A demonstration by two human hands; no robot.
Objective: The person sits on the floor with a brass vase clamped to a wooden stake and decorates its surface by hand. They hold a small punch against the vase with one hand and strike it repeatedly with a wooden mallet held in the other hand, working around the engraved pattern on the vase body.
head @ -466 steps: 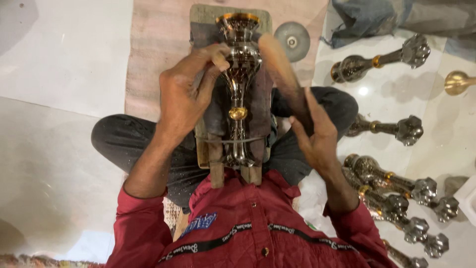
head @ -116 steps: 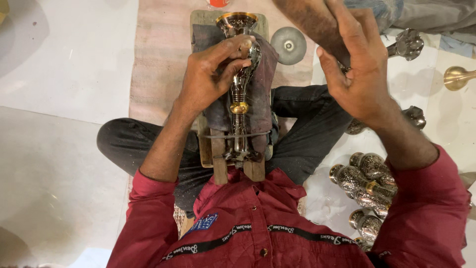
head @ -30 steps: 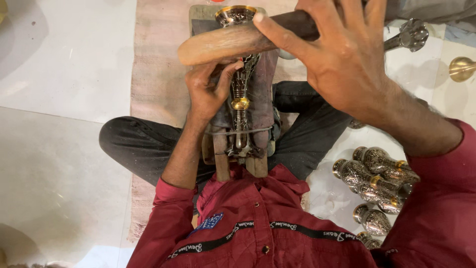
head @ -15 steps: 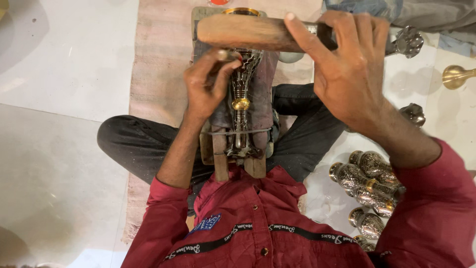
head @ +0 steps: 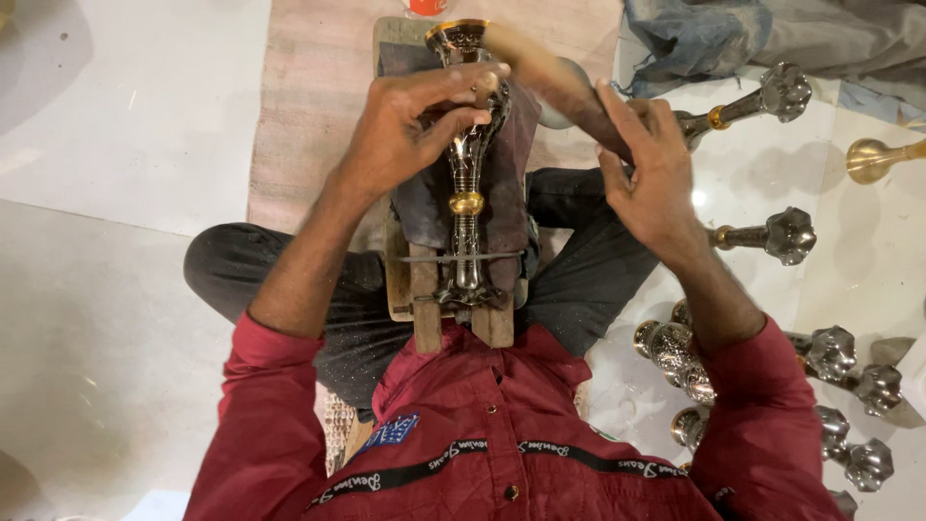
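A tall dark metal vase [head: 467, 183] with a gold band lies lengthwise on a wooden jig [head: 422, 299] across my lap, padded by a dark cloth [head: 511, 183]. My left hand [head: 410, 130] rests on the vase's upper body, fingers pinched around something small that I cannot make out. My right hand [head: 648, 169] grips a wooden mallet [head: 540, 72], blurred with motion, its head close to the vase's mouth and my left fingers.
Several similar metal vases [head: 748, 236] lie on the white floor to my right, more near my right elbow [head: 675, 352]. A brass-coloured piece [head: 883, 154] lies far right. A beige mat [head: 309, 106] is under the jig. Crumpled grey cloth [head: 772, 34] sits at top right.
My right hand brought the mallet in from the right, held it crosswise over the vase, and now swings it down toward the vase's top. My left hand stays on the vase.
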